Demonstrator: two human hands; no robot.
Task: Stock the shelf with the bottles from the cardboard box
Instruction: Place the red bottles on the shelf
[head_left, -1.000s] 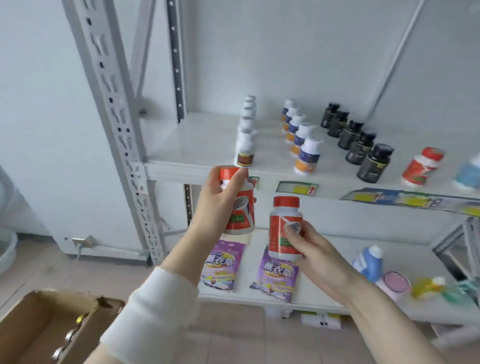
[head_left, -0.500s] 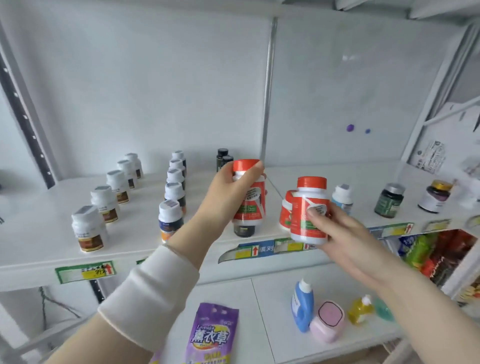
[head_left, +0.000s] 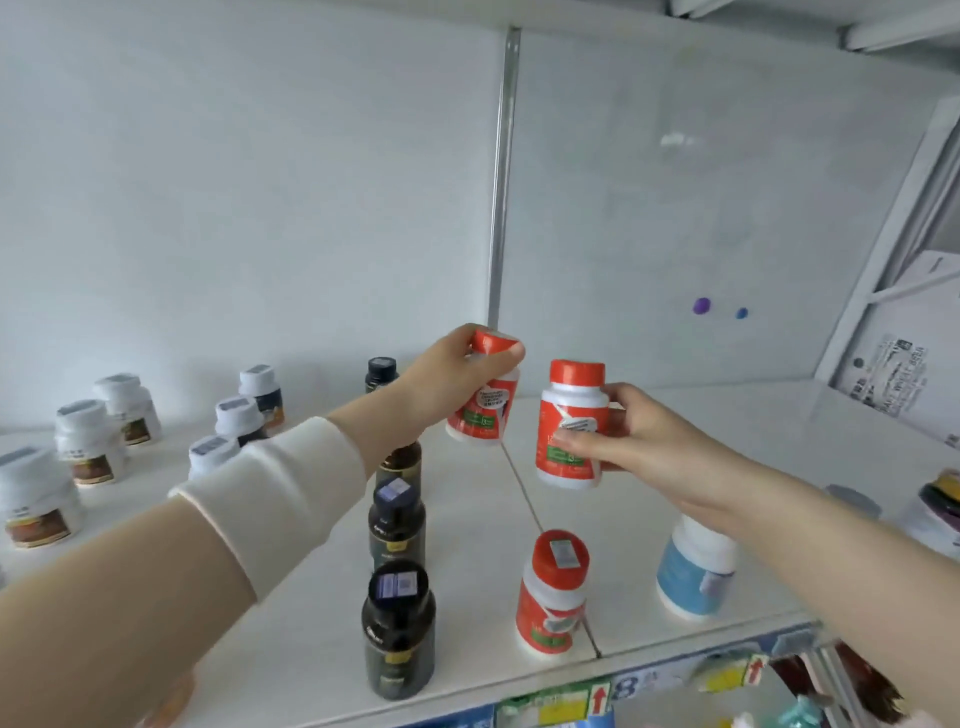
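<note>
Both hands work above the shelf (head_left: 727, 415), each grasping a red-capped bottle held clear of its surface. The left hand (head_left: 457, 379) grips the tilted bottle (head_left: 483, 410) around its cap; the right hand (head_left: 639, 441) wraps the upright bottle (head_left: 571, 431) at its label. Risks: the tilted bottle, held only at the top, may land on an edge and topple. The sleeved left forearm crosses the row of dark bottles (head_left: 397, 525) and may knock them, though the forearm hides whether it clears them. The two held bottles, near each other, may collide.

Both hands (head_left: 457, 379) (head_left: 644, 441) outstretched, fingers curled.
</note>
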